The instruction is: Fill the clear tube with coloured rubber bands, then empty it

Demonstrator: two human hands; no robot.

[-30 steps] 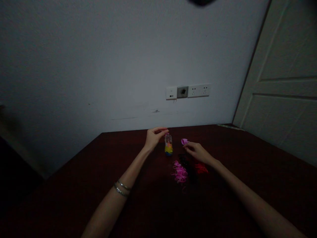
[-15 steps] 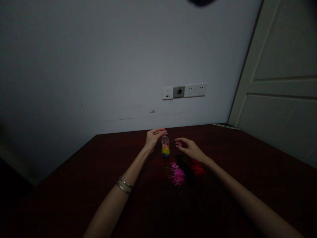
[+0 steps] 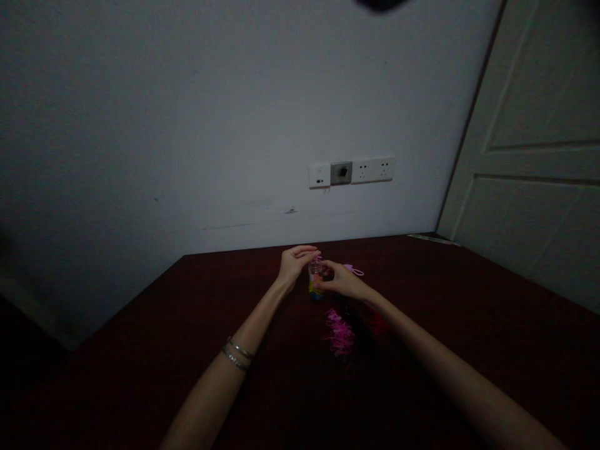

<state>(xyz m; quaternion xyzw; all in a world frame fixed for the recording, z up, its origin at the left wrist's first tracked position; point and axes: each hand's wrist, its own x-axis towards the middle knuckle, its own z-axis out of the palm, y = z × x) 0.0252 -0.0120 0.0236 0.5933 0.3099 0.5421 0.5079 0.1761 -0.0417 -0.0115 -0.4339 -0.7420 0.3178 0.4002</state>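
A small glass jar (image 3: 315, 270) stands upright on the dark red table, with yellow, blue and orange pieces inside. At its mouth, my left hand (image 3: 296, 262) pinches pink rubber bands (image 3: 318, 257). My right hand (image 3: 341, 280) has its thumb and fingers closed about the jar's right side and covers part of it. Pale pink bands (image 3: 355, 270) stick out behind that hand; whether its other fingers hold them I cannot tell. Nearer to me lies a loose pile of pink rubber bands (image 3: 340, 332).
Beside the pink pile are dark bands (image 3: 352, 315), hard to make out, and a red heap (image 3: 379, 322) partly under my right forearm. Behind the table (image 3: 225, 275) rises a white wall with a row of sockets (image 3: 372, 170). A pale door (image 3: 539, 162) stands at the right.
My right hand has moved left onto the jar. My left hand has shifted slightly right and lower, bringing the pink bands to the jar's mouth. Pale bands now show behind my right hand.
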